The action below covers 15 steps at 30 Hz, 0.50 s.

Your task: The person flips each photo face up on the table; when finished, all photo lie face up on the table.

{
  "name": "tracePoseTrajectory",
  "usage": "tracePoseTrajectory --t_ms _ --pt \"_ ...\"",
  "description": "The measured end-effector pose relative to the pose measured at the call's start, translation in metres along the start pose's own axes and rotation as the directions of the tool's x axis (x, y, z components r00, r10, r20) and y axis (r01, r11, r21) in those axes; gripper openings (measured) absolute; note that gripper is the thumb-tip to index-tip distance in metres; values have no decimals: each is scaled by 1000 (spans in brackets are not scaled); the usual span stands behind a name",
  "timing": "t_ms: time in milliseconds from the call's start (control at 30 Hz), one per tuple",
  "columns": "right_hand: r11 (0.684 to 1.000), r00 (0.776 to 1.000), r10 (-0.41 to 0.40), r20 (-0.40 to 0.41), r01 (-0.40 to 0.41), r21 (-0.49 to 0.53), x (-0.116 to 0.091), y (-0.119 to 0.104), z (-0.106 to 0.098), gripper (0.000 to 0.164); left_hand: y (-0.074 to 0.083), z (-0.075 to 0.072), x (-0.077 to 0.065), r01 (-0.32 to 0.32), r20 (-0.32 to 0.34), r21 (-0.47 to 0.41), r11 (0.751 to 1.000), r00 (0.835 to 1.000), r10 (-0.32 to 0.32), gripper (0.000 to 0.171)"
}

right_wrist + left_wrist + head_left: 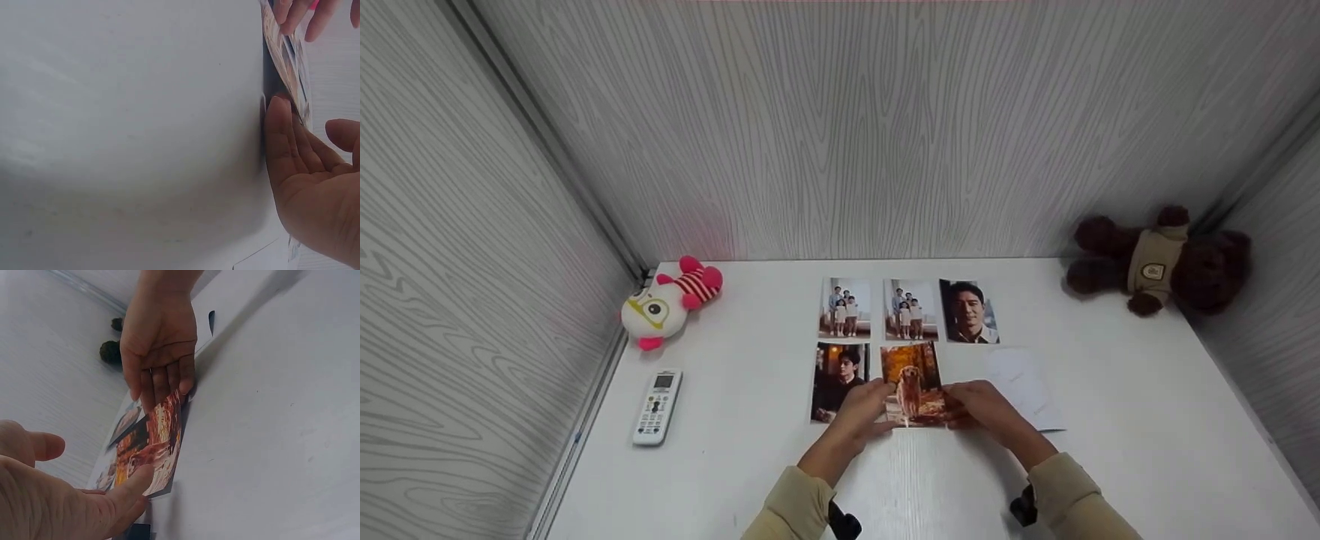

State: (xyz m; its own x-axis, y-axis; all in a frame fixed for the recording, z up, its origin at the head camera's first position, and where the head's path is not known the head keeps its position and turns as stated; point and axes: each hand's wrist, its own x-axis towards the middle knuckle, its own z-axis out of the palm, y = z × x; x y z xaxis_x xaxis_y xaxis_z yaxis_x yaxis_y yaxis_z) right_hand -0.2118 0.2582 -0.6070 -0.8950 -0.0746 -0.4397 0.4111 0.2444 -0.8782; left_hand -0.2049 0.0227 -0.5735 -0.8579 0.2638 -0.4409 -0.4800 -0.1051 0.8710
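A photo of a golden dog among autumn leaves (910,379) lies in the front row, between my two hands. My left hand (856,411) touches its left side with extended fingers, the thumb held apart in the left wrist view. At the right edge, my right hand (991,411) touches the photo with nearly straight fingers; its thumb stands clear in the right wrist view. Left of the dog photo is a photo of a person in dark clothes (838,379), partly behind my left hand. A white card (1024,386) lies beyond my right hand.
Behind lie two family photos (845,309) (912,310) and a portrait photo (969,312). A white remote control (658,407) and a pink-and-white plush toy (669,304) are at left. A brown teddy bear (1156,262) lies at the back right, near the panel walls.
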Motion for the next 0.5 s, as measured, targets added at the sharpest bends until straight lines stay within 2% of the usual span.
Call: tracePoseTrajectory --t_ms 200,367,500 --pt "1000 999 9 -37 -9 13 -1 0 -2 40 1 2 -1 -15 5 -19 1000 1000 16 65" --pt "999 995 -1 -95 -4 -46 -3 -1 -1 37 1 5 -2 -20 13 -17 1000 1000 20 63" --pt "995 991 -45 -129 32 -99 -3 1 1 36 0 8 -3 -20 21 -8 1000 1000 21 61"
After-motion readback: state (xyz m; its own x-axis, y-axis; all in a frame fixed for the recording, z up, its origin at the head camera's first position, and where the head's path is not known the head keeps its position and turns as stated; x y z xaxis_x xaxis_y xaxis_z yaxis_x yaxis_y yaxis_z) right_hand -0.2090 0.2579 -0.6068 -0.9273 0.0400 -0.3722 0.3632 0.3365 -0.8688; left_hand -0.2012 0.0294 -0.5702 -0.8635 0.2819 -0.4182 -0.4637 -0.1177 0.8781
